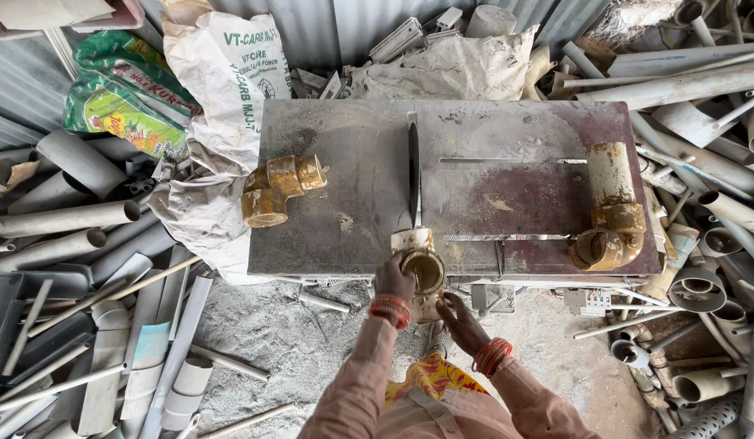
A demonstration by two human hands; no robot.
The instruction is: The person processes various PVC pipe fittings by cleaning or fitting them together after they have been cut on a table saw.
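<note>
Both hands are on a dirty pipe fitting at the near edge of the desk, right in line with the dark saw blade rising from its slot. The left hand is closing around the fitting's side, the right hand is cupping it from below, fingers curled on it. The risk I am judging here: the fitting is round and dusty, so it could be rolling or kicking as it is meeting the blade, and the left fingers are sitting close to that edge. Loose sleeves and bangles could be snagging too. Textures now: the desk is worn, stained metal under pale sawdust. A yellow-crusted elbow joint is lying at left, a longer rusty-looking pipe elbow at right, both curved and caked. Grey pipes are piling all around.
</note>
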